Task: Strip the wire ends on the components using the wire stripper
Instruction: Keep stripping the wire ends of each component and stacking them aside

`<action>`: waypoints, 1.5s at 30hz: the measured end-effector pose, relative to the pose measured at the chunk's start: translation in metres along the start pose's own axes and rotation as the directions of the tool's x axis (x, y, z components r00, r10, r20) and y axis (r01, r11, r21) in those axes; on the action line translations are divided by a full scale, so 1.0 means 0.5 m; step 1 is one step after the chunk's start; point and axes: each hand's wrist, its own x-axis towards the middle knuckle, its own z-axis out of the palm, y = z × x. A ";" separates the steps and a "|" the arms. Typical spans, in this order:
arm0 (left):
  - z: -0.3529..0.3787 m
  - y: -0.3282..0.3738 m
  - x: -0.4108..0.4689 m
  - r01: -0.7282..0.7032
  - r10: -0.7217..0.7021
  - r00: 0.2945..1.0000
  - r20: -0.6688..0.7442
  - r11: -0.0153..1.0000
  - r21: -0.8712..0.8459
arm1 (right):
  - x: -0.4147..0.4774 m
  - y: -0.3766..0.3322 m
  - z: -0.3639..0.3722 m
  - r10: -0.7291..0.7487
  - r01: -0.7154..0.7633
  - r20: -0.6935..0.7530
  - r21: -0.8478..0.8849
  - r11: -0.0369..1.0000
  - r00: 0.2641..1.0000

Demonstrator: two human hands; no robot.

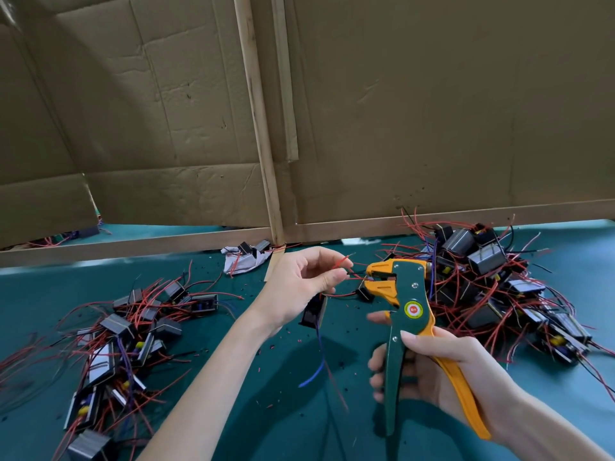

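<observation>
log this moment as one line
left hand: pinches wires | right hand: grips wire stripper | wire ends at its head | handles spread

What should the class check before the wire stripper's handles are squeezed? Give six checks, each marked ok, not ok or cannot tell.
1. Right hand grips both handles of the wire stripper: ok.
2. Handles spread, ready to squeeze: ok.
3. Left hand pinches the wires near their ends: ok.
4. Wire end seated between the jaws: cannot tell, too small.
5. Left fingertips apart from the jaws: ok.
6. Component hangs free below the left hand: ok.
</observation>
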 end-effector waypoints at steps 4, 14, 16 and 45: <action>0.006 0.011 -0.003 0.001 -0.002 1.000 0.015 0.999 0.045 | 0.000 0.001 0.000 -0.030 0.032 0.023 -0.070 0.997 0.999; 0.017 0.021 -0.005 0.021 -0.022 0.999 0.033 0.999 0.043 | -0.004 -0.005 -0.009 -0.033 0.035 0.018 -0.136 0.990 0.999; 0.020 0.024 -0.006 0.013 -0.016 0.999 0.044 0.999 0.053 | -0.007 -0.007 -0.008 -0.030 0.033 0.020 -0.150 0.988 0.999; 0.013 0.021 -0.006 0.025 -0.028 0.989 0.145 0.999 0.021 | -0.012 0.023 0.010 -0.143 0.040 -0.254 -0.373 0.927 0.957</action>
